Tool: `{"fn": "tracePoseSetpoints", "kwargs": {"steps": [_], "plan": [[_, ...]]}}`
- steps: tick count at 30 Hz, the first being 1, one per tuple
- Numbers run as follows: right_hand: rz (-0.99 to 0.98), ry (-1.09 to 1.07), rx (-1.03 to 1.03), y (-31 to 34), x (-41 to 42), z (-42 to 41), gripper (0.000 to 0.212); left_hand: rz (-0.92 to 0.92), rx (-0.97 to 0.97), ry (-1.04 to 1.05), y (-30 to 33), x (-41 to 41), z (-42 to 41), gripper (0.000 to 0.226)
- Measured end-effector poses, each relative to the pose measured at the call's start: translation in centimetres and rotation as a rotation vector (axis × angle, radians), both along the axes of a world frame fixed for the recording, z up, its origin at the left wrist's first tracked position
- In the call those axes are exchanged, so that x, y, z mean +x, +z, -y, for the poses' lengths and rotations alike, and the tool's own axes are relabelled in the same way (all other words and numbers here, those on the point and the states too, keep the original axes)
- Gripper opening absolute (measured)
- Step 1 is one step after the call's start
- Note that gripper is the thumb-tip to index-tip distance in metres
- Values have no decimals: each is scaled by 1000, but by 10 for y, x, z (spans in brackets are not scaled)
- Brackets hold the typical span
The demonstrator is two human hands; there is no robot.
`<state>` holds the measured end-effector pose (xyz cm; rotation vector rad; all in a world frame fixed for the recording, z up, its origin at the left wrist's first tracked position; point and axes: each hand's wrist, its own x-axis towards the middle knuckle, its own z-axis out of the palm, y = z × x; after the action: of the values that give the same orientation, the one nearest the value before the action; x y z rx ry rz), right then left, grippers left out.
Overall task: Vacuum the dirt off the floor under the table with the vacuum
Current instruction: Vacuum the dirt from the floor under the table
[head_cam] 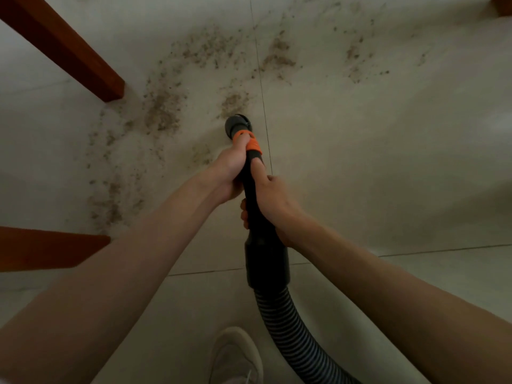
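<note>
Both hands clench the black plastic vacuum wand (250, 187), left hand (230, 173) ahead near the orange collar (250, 142), right hand (273, 202) behind. Its long axis points toward 12 o'clock, round nozzle (237, 126) touching the pale tiled floor (388, 162). Brown gritty dirt (163, 109) lies from 9 to 1 o'clock of the nozzle, nearest patch just ahead.

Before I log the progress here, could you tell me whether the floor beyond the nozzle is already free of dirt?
No, brown dirt still lies scattered on the floor beyond the nozzle.

Two hands (231, 173), one vacuum wand (250, 173), three table legs (63, 48), one shoe (235, 356).
</note>
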<state>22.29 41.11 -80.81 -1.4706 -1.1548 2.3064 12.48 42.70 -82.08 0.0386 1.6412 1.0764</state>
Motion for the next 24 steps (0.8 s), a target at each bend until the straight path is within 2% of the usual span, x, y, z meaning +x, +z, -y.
{"fn": "tracePoseSetpoints", "kwargs": {"steps": [6, 13, 24], "plan": [[-2, 41, 16, -2, -15, -8, 50, 22, 21, 38, -1, -14, -7, 31], [14, -6, 50, -1, -18, -23, 47, -56, -49, -39, 0, -16, -25, 42], [-10, 142, 77, 2, -39, -28, 47, -70, -65, 111, 0, -39, -17, 46]]}}
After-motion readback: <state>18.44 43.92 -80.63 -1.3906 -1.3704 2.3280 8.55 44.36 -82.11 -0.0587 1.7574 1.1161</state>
